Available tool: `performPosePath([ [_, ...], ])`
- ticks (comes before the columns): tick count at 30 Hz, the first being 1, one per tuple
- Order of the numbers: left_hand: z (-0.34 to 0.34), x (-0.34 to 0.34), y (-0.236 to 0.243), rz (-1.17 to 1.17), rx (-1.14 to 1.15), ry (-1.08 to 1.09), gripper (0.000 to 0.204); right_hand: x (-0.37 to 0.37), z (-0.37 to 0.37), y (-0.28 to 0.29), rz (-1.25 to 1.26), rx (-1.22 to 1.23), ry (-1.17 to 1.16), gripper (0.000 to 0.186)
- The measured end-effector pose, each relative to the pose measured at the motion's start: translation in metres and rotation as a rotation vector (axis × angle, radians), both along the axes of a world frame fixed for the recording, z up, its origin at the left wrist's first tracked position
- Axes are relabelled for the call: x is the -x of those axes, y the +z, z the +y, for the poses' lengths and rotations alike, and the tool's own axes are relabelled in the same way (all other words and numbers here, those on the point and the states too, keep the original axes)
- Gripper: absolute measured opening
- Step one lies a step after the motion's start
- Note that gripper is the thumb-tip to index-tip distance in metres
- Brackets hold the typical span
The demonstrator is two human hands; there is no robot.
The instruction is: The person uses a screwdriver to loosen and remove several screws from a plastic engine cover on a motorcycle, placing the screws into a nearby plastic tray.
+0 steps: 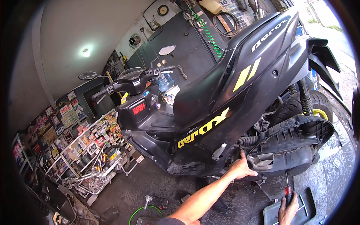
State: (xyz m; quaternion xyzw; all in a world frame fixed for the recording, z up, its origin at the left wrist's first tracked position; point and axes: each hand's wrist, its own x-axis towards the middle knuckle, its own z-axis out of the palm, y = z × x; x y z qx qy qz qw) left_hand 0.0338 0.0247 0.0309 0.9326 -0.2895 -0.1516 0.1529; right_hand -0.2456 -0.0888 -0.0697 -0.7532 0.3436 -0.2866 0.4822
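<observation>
A black scooter (pixel 210 123) with yellow markings stands before me, leaning in the picture. Low at its rear sits a dark plastic engine-side housing (pixel 288 146), with a ribbed hose running to its front. My left hand (pixel 242 167) rests against the housing's front edge by a grey air opening, thumb and finger spread apart; its other fingers are partly hidden. At the lower right my right hand (pixel 288 210) is closed round the red-and-black handle of a screwdriver (pixel 288 191). The screwdriver points upward, its tip at the housing's lower edge; whether it sits in a screw cannot be made out.
A dark tray (pixel 309 210) lies on the floor beside my right hand. Near my left forearm are an air tool (pixel 147 201) and a green hose (pixel 139 210). The rear wheel (pixel 320 107) is behind the housing. A sticker-covered rack (pixel 90 150) stands at left.
</observation>
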Motion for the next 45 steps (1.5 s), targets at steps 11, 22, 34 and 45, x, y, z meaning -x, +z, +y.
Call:
performPosePath([
  [11, -0.003, -0.001, 0.004, -0.005, -0.015, -0.007, 0.143, -0.009, 0.002, -0.034, -0.070, 0.004, -0.170, 0.047],
  [22, -0.004, 0.004, 0.011, 0.008, -0.025, -0.005, 0.143, -0.011, 0.007, -0.010, 0.045, 0.062, -0.122, 0.043],
  [34, -0.003, -0.001, 0.005, -0.012, 0.004, -0.024, 0.143, -0.015, -0.018, -0.058, -0.418, -1.406, -0.118, 0.050],
  [45, -0.004, 0.000, 0.004, -0.015, -0.003, -0.019, 0.143, -0.019, 0.012, -0.057, -0.134, 0.121, -0.258, 0.035],
])
